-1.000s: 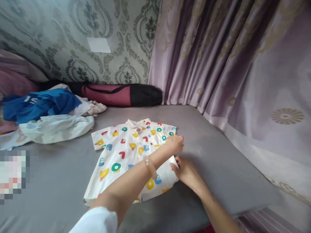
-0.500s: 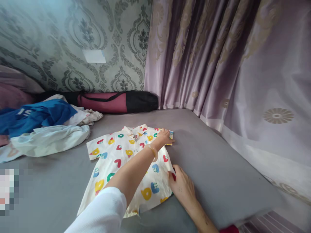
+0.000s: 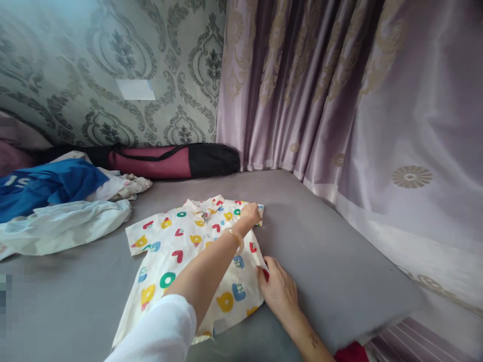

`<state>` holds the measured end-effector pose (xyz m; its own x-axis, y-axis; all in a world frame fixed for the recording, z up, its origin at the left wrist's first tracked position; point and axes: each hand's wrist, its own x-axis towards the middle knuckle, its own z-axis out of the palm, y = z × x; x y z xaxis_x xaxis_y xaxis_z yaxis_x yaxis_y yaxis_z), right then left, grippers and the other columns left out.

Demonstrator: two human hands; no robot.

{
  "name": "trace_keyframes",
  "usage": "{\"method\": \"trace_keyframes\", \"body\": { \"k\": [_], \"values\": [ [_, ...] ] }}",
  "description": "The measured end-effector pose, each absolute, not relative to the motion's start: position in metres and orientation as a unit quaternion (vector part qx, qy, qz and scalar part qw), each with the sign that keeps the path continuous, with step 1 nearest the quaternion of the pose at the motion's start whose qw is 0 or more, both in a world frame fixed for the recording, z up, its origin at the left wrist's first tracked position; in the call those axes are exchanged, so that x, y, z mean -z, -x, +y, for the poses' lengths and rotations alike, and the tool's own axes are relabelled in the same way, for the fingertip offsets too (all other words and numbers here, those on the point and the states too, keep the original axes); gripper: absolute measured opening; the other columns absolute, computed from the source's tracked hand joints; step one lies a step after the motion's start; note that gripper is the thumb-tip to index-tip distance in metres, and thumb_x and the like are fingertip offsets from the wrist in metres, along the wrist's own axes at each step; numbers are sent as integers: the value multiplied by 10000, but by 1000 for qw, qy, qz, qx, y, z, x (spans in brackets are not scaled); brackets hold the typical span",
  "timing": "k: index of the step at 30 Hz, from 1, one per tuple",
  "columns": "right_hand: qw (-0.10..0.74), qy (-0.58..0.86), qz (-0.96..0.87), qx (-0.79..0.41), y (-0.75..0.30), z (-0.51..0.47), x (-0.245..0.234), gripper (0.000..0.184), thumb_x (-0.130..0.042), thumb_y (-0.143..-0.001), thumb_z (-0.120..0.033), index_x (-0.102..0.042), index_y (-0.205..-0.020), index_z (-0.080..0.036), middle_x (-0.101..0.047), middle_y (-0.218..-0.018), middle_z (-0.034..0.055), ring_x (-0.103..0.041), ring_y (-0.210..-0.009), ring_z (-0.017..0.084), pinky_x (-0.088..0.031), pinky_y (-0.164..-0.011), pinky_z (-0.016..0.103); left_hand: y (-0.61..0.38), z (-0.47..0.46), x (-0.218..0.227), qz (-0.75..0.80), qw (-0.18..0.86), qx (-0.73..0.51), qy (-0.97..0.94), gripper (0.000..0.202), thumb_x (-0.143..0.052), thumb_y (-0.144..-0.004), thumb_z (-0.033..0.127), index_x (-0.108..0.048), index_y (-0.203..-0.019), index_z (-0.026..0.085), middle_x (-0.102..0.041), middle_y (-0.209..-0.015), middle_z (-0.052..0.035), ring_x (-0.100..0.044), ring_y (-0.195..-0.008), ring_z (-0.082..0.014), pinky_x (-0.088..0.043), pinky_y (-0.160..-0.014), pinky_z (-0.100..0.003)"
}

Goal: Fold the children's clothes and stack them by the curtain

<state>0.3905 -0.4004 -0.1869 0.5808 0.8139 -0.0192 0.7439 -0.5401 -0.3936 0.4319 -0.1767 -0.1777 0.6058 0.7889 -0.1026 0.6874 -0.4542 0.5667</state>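
A small cream short-sleeved shirt (image 3: 190, 239) with colourful letter prints lies flat on the grey bed surface, its collar pointing away from me. My left arm, with a bangle at the wrist, reaches across the front of it. At the shirt's right sleeve, my left hand (image 3: 250, 213) is closed, its fingertips mostly hidden behind the hand. Lower down, my right hand (image 3: 278, 286) pinches the shirt's right side edge between thumb and fingers.
A heap of clothes with a blue garment (image 3: 56, 186) and a pale garment (image 3: 68, 226) lies to the left. Against the wall rests a maroon and black long bag (image 3: 151, 162). Purple curtains (image 3: 320, 100) hang along the bed's (image 3: 320, 236) right edge.
The fingers of my left hand, spread over the sleeve before, have closed on it. My right hand stays at the side edge. The whole view has shifted slightly.
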Motion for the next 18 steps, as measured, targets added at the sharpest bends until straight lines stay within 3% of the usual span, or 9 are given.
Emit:
{"method": "trace_keyframes", "body": {
  "k": [4, 7, 11, 14, 18],
  "values": [
    [166, 873, -447, -107, -390, -400, 185, 225, -418, -931, -300, -574, -1071, -220, -692, -1033, 59, -664, -926, 222, -374, -674, 274, -419, -156, 180, 459, 388, -152, -785, 206, -587, -775, 155, -667, -960, 113, -683, -882, -135, -661, -916, -258, -496, -730, -283],
    [166, 872, -447, -112, -392, -399, 185, 249, -413, -931, -306, -577, -1095, -216, -687, -1066, 68, -661, -939, 231, -390, -690, 281, -402, -141, 178, 464, 463, -211, -725, 389, -548, -796, 149, -575, -1183, 120, -651, -793, -67, -647, -730, -175, -487, -606, -232],
    [184, 862, -457, -118, -395, -400, 189, 267, -410, -928, -314, -579, -1110, -218, -679, -1098, 70, -655, -955, 229, -413, -725, 288, -373, -127, 176, 448, 526, -274, -669, 638, -526, -780, 124, -400, -1396, 235, -570, -687, 25, -569, -591, -105, -462, -553, -194],
    [198, 853, -466, -127, -397, -402, 190, 290, -422, -917, -318, -573, -1144, -218, -675, -1089, 74, -650, -965, 225, -433, -746, 292, -354, -121, 177, 405, 617, -318, -595, 653, -536, -689, 85, -516, -1318, 260, -533, -623, 42, -537, -561, -95, -451, -551, -190],
    [227, 827, -498, -131, -392, -406, 188, 326, -416, -904, -256, -540, -1202, -203, -653, -1053, 71, -642, -946, 199, -458, -770, 286, -339, -114, 183, 384, 694, -344, -502, 432, -545, -619, 102, -670, -1029, 153, -588, -652, -9, -582, -611, -120, -477, -580, -217]
  ]
}}
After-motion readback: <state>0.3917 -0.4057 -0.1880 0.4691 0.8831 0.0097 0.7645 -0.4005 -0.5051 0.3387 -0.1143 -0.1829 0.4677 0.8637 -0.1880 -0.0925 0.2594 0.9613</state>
